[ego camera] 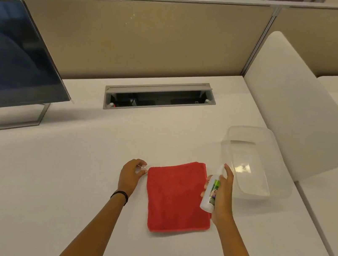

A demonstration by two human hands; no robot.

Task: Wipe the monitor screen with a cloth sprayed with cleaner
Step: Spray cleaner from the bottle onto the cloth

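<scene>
The red cloth (177,197) is seen lying folded and flat on the white desk (63,173), dead centre. The spray bottle (210,193) is held upright over the cloth's 3 o'clock edge. The bottle is wrapped by the right hand (223,196), forefinger laid up on the nozzle head, so spraying the cloth is judged to be the step in hand.

At the cloth's 10 o'clock corner, what looks like a small clear cap (143,166) is pinched in the curled fingers of the left hand (131,176), just beside the fabric but apparently not touching it. The monitor (15,55) is found well apart at 10 o'clock, its dark screen not yet wiped. A clear tub (253,163) is parked at 2 o'clock.

The cloth is expected to be light, soft and floppy. It is best taken as a bunched handful across the folded middle, so that a padded face is offered to the glass. The bottle is judged small, light and possibly slick, and is best gripped round the label. The screen should be treated as fragile, and only gentle pressure is advised.
</scene>
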